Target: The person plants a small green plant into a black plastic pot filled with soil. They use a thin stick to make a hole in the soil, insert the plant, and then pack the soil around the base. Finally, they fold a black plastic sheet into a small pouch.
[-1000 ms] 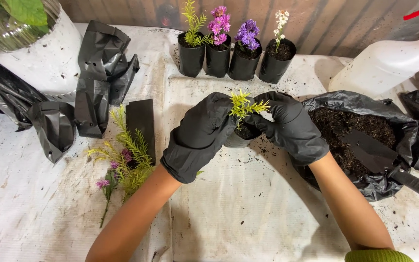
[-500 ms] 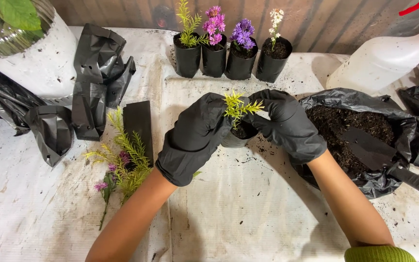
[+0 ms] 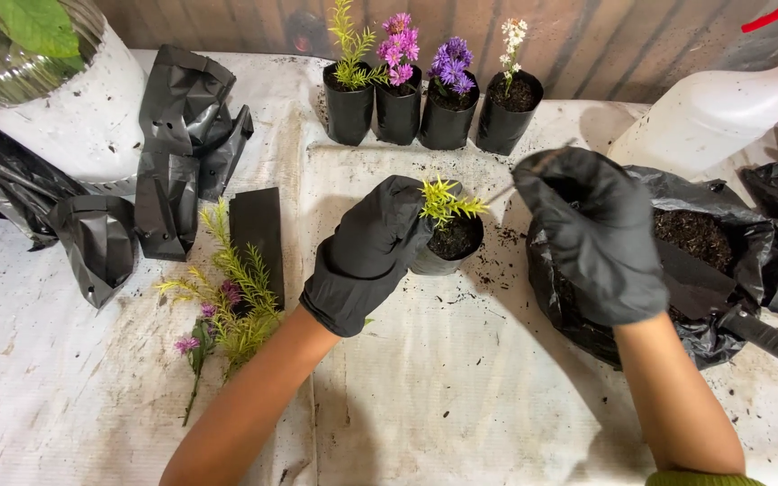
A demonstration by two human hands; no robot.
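A white, soil-flecked cloth (image 3: 461, 387) covers the whole work surface, and at its far left stands a big white round container (image 3: 74, 117) with leafy green growth on top. Over on the right, a crumpled black plastic sack of dark potting soil (image 3: 704, 238) lies open, a white spray bottle with a red trigger (image 3: 722, 103) just behind it. Limp empty black plastic grow bags (image 3: 168, 171) sprawl at left, and four filled black bags with yellow-green, pink, purple and white sprigs (image 3: 434, 99) line up along the back. Loose cut stems in yellow-green and purple (image 3: 222, 306) lie beside the left forearm. Centre stage: the left hand (image 3: 371, 252), in a black glove, is wrapped around the side of a small black grow bag of soil (image 3: 447, 245), a yellow-green sprig (image 3: 447, 198) standing upright in it. The right hand (image 3: 592, 229), also black-gloved, hovers above the sack's edge, clear of the bag, fingers loosely curled and grasping nothing I can see.
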